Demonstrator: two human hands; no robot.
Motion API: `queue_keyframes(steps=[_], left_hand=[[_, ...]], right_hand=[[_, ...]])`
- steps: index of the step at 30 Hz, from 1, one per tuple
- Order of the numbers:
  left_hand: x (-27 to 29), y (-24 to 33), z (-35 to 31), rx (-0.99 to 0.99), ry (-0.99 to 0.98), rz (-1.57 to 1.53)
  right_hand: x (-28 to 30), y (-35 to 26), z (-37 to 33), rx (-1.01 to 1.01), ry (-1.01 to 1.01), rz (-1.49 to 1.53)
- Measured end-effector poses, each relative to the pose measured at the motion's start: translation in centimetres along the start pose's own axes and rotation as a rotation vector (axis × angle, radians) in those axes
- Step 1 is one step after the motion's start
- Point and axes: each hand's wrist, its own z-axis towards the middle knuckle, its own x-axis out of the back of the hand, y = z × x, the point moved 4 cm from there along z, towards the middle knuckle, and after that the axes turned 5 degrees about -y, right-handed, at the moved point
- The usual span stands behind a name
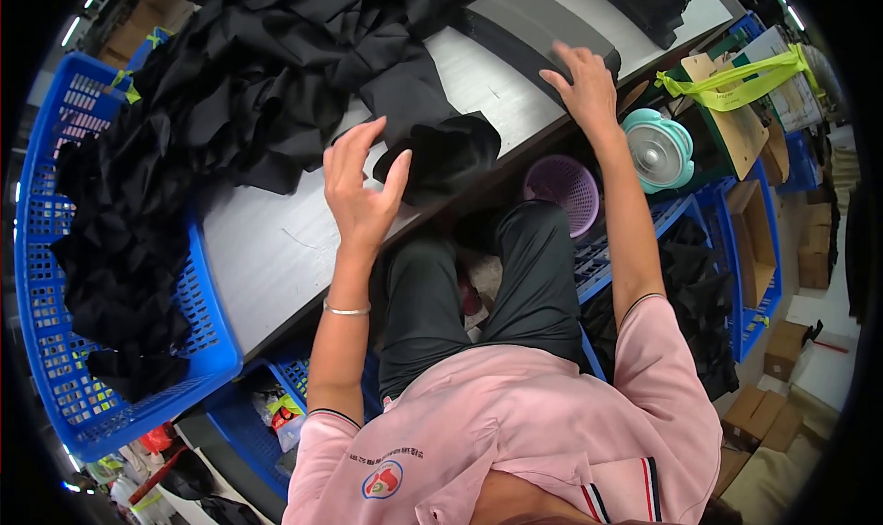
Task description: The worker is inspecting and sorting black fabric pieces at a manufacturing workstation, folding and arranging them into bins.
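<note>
My left hand point(359, 194) is raised above the table's near part, fingers spread and nothing in them. Just right of it a black fabric piece point(441, 157) lies curled over the table's near edge. A big heap of loose black cloth pieces point(267, 74) spreads across the table beyond that hand. Farther right, my right hand point(586, 88) is open, thumb and fingers apart, at the near side of a neat stack of grey and black fabric strips point(543, 28). Whether its fingertips touch the stack I cannot tell.
At the left, a blue plastic basket point(216, 336) holds more black cloth. A second dark stack point(635, 5) lies at the far right of the metal-topped table point(267, 249). Below its edge are a teal fan point(658, 152), a purple basket point(563, 194) and blue crates point(754, 276).
</note>
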Motion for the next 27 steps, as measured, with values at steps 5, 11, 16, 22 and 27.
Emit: queue_keyframes(steps=[5, 11, 16, 22, 27], left_hand=[[1.6, 2.3, -3.6, 0.161, 0.087, -0.234], [-0.5, 5.4, -7.5, 0.352, -0.171, -0.735], [-2.7, 8.0, -9.7, 0.413, -0.424, -0.926], [-3.7, 7.3, -12.0, 0.501, -0.521, -1.068], [-5.7, 7.1, -12.7, 0.577, -0.392, -1.481]], right_hand=[[-2.4, 3.0, 1.2, 0.056, -0.224, 0.023], [-1.0, -0.7, -1.4, 0.061, -0.134, 0.029], [-0.4, 0.8, -0.1, 0.004, -0.153, 0.0], [9.7, -7.1, -3.2, 0.203, 0.115, -0.189], [16.1, -15.3, -14.2, 0.207, -0.146, 0.396]])
